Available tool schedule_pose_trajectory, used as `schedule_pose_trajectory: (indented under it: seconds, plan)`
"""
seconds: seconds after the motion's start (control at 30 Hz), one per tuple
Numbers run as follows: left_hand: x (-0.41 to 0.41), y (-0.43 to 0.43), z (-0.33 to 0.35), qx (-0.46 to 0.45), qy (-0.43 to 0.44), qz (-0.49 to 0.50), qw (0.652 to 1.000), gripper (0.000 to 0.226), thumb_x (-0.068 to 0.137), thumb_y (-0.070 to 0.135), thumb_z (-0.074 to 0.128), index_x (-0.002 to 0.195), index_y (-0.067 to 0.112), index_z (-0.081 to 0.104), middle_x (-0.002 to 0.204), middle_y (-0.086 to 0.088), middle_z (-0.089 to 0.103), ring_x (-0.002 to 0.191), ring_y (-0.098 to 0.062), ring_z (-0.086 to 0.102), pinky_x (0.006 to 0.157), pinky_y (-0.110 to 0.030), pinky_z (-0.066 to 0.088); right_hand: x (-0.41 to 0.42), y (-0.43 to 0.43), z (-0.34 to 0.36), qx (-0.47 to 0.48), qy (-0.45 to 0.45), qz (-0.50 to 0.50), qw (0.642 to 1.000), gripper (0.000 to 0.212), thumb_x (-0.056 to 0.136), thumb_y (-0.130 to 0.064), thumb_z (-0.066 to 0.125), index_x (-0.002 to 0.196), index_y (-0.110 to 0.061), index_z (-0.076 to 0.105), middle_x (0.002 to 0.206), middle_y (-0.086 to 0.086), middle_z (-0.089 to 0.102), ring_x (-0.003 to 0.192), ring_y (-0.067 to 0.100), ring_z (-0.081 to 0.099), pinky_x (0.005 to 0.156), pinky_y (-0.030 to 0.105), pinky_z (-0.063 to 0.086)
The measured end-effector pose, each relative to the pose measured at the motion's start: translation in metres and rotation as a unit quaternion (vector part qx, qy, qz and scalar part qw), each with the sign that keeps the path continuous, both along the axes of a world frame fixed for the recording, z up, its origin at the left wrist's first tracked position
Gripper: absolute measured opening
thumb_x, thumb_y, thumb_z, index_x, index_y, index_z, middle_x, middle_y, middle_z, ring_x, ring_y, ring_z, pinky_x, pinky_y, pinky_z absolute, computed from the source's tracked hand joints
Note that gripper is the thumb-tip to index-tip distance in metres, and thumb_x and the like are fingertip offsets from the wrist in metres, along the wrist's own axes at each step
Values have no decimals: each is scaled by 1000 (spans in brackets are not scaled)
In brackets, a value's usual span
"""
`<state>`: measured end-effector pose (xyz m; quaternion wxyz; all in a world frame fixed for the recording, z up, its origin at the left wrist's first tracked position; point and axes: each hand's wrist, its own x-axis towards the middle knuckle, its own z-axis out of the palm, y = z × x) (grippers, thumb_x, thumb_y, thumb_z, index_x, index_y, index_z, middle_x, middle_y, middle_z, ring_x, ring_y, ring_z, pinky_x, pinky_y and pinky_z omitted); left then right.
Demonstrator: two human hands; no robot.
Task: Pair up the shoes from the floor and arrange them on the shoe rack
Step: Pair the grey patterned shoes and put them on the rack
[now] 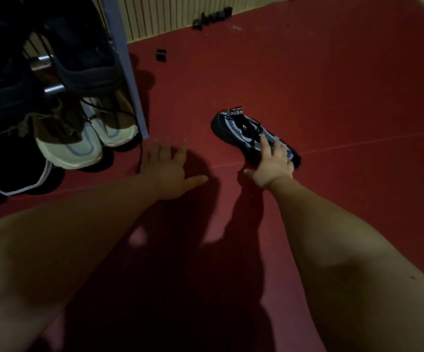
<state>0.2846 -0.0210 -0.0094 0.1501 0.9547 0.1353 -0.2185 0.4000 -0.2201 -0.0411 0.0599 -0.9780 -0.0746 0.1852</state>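
A black and grey checkered sneaker point(244, 128) lies on the red floor right of centre, its heel strap pointing away from me. My right hand point(272, 166) grips its toe end, fingers over the top. My left hand point(167, 168) rests flat on the floor with fingers spread, holding nothing, just right of the shoe rack point(127, 64). On the rack's lower level sits a pair of cream and tan sneakers point(84, 141). Dark sneakers point(84, 59) sit on the level above.
A black shoe with a white stripe point(23, 181) sits at the rack's bottom left. Small black blocks point(212, 17) lie along the ribbed wall at the back, and one more black block point(161, 55) lies nearer the rack. Red floor spreads to the right.
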Motion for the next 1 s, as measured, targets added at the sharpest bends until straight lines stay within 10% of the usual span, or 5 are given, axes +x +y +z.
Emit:
schedule_pose_trajectory:
  seconds: [0.4, 0.63, 1.0]
  plan:
    - [21, 11, -33, -30, -11, -5, 999, 92, 84, 68, 36, 150, 23, -10, 158, -13, -5, 144, -35, -10, 115, -48, -4, 57, 0, -11, -69, 52, -13, 996, 128, 69, -62, 71, 146, -24, -24, 158, 14, -15, 146, 28, -12, 116, 49, -10]
    - [19, 26, -34, -40, 14, 5, 999, 87, 87, 66, 32, 150, 22, -8, 159, -11, -5, 144, -32, -10, 115, -47, -4, 60, 8, -3, -191, 86, 4, 978, 124, 62, -79, 61, 151, -16, 2, 154, 19, 13, 142, 36, 15, 114, 50, 14]
    - [-8, 8, -33, -154, 20, 101, 983, 83, 90, 54, 45, 151, 19, 1, 158, -12, 2, 145, -29, 0, 117, -38, 6, -15, 13, -2, -40, 137, -6, 990, 108, 64, -59, 75, 142, -6, 23, 143, 14, 29, 132, 33, 32, 104, 44, 35]
